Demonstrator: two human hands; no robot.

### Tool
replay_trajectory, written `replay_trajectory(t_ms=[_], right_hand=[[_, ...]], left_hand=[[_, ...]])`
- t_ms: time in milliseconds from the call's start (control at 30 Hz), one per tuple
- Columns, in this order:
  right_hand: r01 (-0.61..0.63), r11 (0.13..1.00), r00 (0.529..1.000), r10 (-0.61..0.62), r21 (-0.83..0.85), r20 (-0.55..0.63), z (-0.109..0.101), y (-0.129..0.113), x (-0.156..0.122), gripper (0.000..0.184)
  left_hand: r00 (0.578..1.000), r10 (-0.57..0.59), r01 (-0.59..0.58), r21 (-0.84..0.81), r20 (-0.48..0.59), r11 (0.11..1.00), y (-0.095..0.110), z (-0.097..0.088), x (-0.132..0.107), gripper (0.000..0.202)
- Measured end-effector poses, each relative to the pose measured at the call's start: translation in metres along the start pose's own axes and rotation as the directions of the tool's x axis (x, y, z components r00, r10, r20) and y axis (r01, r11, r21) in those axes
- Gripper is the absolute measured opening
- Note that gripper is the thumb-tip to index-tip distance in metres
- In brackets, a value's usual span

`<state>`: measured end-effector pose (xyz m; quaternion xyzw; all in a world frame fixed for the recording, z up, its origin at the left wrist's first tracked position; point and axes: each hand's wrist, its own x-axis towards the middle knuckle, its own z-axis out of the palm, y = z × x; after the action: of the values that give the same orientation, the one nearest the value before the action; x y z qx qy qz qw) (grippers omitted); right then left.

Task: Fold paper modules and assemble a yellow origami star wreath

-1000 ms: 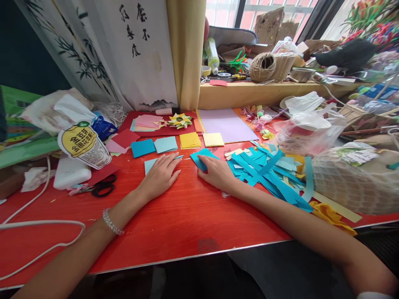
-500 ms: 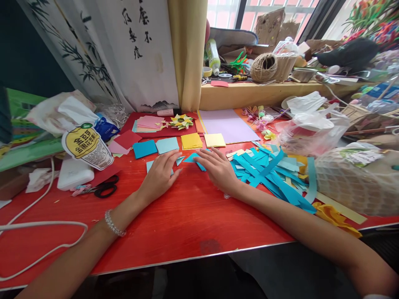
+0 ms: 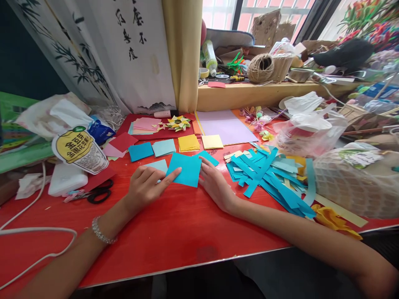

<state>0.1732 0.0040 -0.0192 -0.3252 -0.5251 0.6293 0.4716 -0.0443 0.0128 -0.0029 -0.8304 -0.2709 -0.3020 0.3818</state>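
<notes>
A plain blue square of paper (image 3: pixel 186 169) is tilted up above the red table. My left hand (image 3: pixel 148 185) pinches its left side, index finger across the front; the thumb is mostly hidden. At the paper's right edge is my right hand (image 3: pixel 218 187), fingers extended and apart, fingertips against or very close to that edge. Behind lies another blue paper piece (image 3: pixel 208 158), partly covered. A pale blue sheet (image 3: pixel 158 165) shows beside my left fingers. Farther back are stacks of squares: blue (image 3: pixel 141 152), light blue (image 3: pixel 164 147), yellow (image 3: pixel 188 143) and cream (image 3: pixel 212 141).
Blue paper strips (image 3: pixel 262 170) are heaped at the right, near a netted bag (image 3: pixel 352 187). Black-handled scissors (image 3: pixel 99 196) and a white cable (image 3: pixel 73 232) lie at the left. A folded paper flower (image 3: pixel 178 123) and a lilac sheet (image 3: pixel 226 126) are at the back.
My left hand has moved down and left and now pinches a blue square, raised toward me. My right hand has lowered beside its edge. The view has shifted slightly.
</notes>
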Motion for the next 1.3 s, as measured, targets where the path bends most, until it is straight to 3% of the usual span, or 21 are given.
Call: replay_trajectory(t_ms=[100,200,333,500,567,667,900,1033,1133,1300], right_hand=[[-0.111,0.966,0.994,0.105,0.232,0.037,-0.003,0.002,0.004,0.054],[-0.128,0.964,0.992,0.127,0.233,0.019,-0.004,0.004,0.004,0.055],[-0.094,0.978,0.995,0.096,0.188,-0.002,-0.003,0.004,0.002,0.046],[-0.133,0.95,0.987,0.1,0.282,0.127,-0.001,-0.006,0.002,0.04],[-0.168,0.94,0.978,0.121,0.297,0.173,0.0,-0.011,0.002,0.036],[-0.21,0.928,0.963,0.142,0.307,0.23,0.002,-0.016,0.001,0.039],[-0.189,0.963,0.964,0.145,0.193,0.221,0.003,-0.011,0.001,0.065],[-0.13,0.978,0.983,0.107,0.16,0.147,0.002,-0.007,0.003,0.043],[-0.065,0.99,0.992,0.05,0.125,0.119,0.002,-0.006,0.004,0.023],[-0.032,0.996,0.998,0.028,0.08,0.058,0.003,-0.01,0.003,0.019]], left_hand=[[0.992,0.081,-0.076,-0.063,0.093,0.995,-0.001,-0.001,0.0,0.045],[0.973,0.134,-0.083,-0.256,0.188,0.963,0.001,0.002,0.001,0.036],[0.96,-0.034,0.15,-0.41,0.277,0.9,0.008,0.007,0.002,0.023],[0.827,-0.207,0.514,-0.554,0.523,0.655,0.009,0.01,0.007,0.024],[0.791,-0.274,0.59,-0.562,0.548,0.58,0.008,0.009,0.009,0.024],[0.758,-0.336,0.642,-0.55,0.559,0.535,0.009,0.009,0.013,0.025],[0.677,-0.271,0.732,-0.59,0.684,0.341,0.019,0.002,0.021,0.026],[0.644,-0.374,0.765,-0.564,0.667,0.311,0.022,0.001,0.021,0.023],[0.607,-0.404,0.792,-0.56,0.684,0.242,0.024,0.002,0.021,0.032],[0.524,-0.47,0.832,-0.546,0.71,0.102,0.028,0.005,0.019,0.049]])
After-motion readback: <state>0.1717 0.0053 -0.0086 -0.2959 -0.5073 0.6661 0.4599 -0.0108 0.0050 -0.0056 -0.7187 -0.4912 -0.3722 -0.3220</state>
